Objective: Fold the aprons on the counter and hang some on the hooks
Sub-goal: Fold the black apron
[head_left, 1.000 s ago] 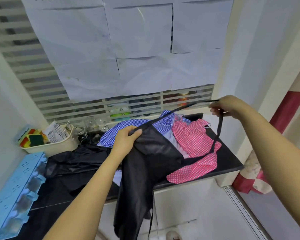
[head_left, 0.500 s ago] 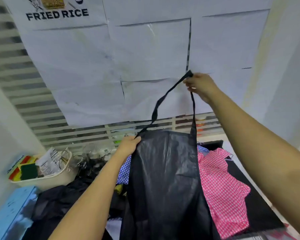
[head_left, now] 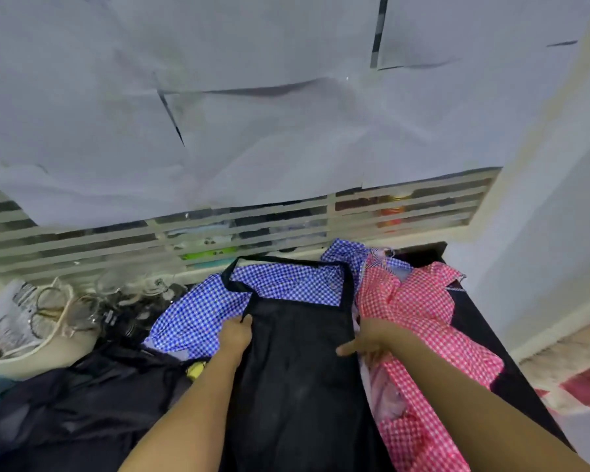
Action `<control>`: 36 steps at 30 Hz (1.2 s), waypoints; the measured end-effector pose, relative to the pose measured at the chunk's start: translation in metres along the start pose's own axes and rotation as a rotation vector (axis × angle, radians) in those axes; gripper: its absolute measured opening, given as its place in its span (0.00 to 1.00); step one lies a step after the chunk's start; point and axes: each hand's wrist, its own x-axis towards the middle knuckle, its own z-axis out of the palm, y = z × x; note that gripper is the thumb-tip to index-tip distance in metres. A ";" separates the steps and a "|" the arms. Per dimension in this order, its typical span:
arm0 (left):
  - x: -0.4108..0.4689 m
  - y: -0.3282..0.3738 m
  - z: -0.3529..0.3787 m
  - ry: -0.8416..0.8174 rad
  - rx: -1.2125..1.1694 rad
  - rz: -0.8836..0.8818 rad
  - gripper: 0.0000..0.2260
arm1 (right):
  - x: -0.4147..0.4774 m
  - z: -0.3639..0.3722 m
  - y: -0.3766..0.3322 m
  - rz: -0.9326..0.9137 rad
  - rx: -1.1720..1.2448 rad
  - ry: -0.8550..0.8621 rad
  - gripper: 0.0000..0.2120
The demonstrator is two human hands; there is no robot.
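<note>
Nothing legible here tbh. The crumpled white printed paper packet point(head_left: 4, 315) has some print, but it's way too blurry.

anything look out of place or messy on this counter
The black apron is spread over a crumpled blue checked apron and pink checked apron, not on the bare counter. Another dark cloth sits heaped at the left. No spill or tear shows.

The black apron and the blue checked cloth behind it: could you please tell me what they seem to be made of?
The black bib apron looks like thin, smooth synthetic fabric, possibly coated: matte, faint sheen. The blue-and-white checked cloth looks like light woven cotton or a blend: gingham pattern, soft crumples.
</note>
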 end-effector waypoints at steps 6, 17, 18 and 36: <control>-0.025 0.010 -0.006 0.081 -0.095 0.125 0.16 | 0.028 0.012 0.010 -0.123 -0.110 0.108 0.14; -0.020 0.115 -0.089 0.345 -0.062 0.514 0.12 | 0.016 -0.122 -0.102 -0.318 0.240 0.438 0.10; -0.020 0.114 -0.090 0.326 -0.090 0.441 0.13 | 0.028 -0.123 -0.109 -0.311 0.274 0.454 0.12; -0.103 -0.046 -0.013 -0.183 0.613 0.120 0.39 | 0.022 0.050 -0.061 -0.642 0.353 0.762 0.27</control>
